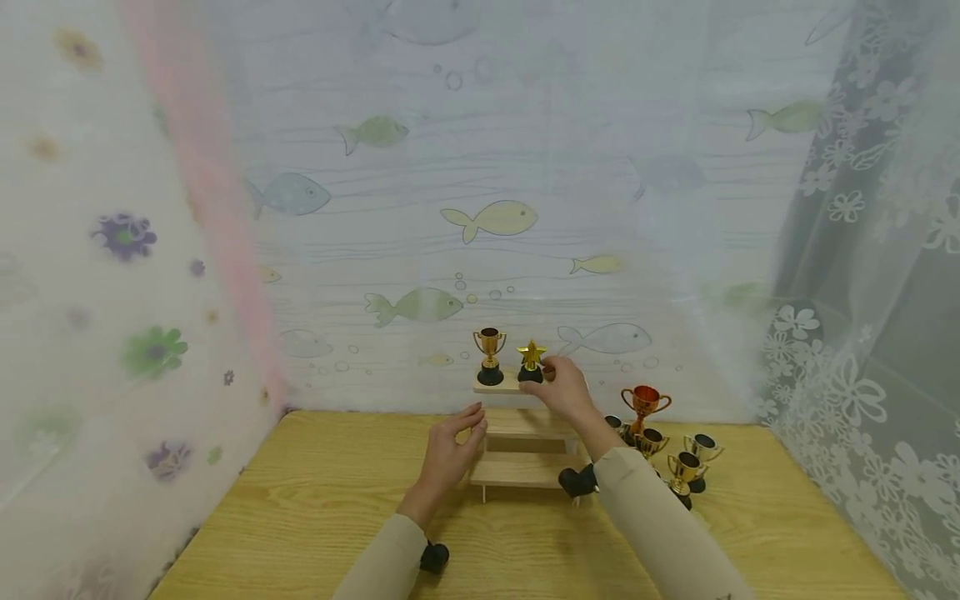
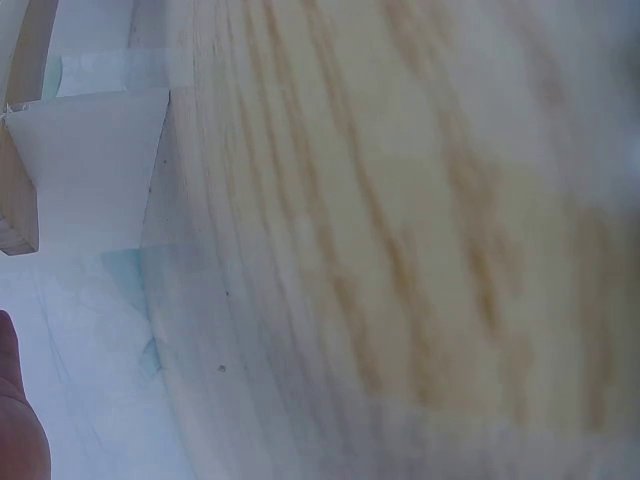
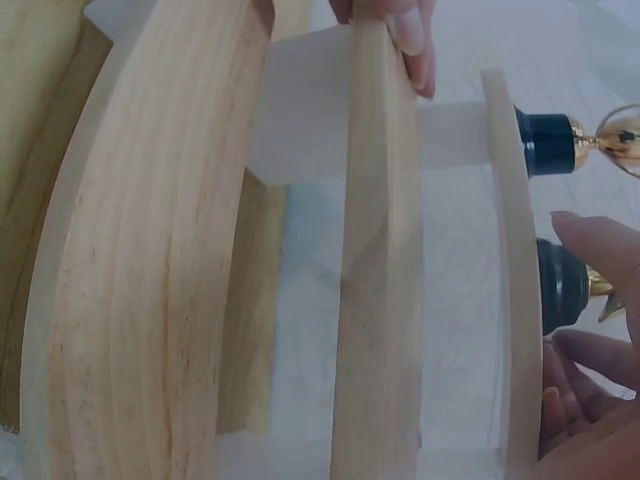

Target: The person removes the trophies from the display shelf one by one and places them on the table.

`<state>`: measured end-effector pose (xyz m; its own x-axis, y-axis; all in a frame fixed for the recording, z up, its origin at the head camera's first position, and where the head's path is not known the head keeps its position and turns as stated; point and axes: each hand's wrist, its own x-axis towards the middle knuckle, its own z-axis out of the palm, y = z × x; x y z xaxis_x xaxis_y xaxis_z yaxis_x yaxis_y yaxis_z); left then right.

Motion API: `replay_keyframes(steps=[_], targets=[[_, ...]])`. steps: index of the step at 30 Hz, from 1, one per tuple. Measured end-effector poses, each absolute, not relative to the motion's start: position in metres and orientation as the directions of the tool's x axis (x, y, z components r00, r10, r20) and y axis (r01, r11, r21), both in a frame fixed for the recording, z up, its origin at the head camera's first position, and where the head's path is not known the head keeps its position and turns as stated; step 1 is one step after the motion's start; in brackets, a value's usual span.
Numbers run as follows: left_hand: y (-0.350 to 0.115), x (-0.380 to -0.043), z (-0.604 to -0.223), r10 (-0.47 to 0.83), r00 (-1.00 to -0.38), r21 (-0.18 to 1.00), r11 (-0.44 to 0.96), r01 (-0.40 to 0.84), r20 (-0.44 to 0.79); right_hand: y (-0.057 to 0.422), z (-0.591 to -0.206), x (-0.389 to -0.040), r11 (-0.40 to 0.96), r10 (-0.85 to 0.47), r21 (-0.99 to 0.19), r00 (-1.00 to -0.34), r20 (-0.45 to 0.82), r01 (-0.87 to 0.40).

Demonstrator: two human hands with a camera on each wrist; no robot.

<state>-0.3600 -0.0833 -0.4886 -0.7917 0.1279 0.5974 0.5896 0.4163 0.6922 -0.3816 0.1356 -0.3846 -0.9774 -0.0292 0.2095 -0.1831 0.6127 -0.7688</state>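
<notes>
A three-step wooden display stand (image 1: 517, 471) with pale side supports stands against the back wall. My left hand (image 1: 447, 450) holds the left end of its middle step (image 3: 375, 250), with fingertips on the board in the right wrist view. On the top step, my right hand (image 1: 567, 390) has thumb and fingers around the black base (image 3: 562, 285) of a gold star trophy (image 1: 532, 357). Left of it on that step stands a gold two-handled cup trophy (image 1: 490, 354) on a black base. A wooden board (image 2: 350, 200) fills most of the left wrist view.
Right of the stand, several cup trophies are grouped on the wood-grain table (image 1: 315, 500): a red-orange one (image 1: 645, 402), a gold one (image 1: 685, 471) and a silver one (image 1: 703, 450) among them. My right forearm partly hides them. A fish-patterned curtain (image 1: 420, 208) hangs behind.
</notes>
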Motion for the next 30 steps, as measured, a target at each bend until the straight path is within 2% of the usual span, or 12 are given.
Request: replay_keyframes(steps=[18, 30], targets=[[-0.082, -0.361, -0.491, 0.128, -0.776, 0.677, 0.416, 0.607, 0.617, 0.123, -0.393, -0.387, 0.639, 0.094, -0.757, -0.963, 0.252, -0.136], [-0.082, -0.360, -0.491, 0.123, -0.777, 0.684, 0.402, 0.608, 0.618, 0.125, -0.394, -0.387, 0.619, 0.086, -0.771, -0.962, 0.257, -0.151]])
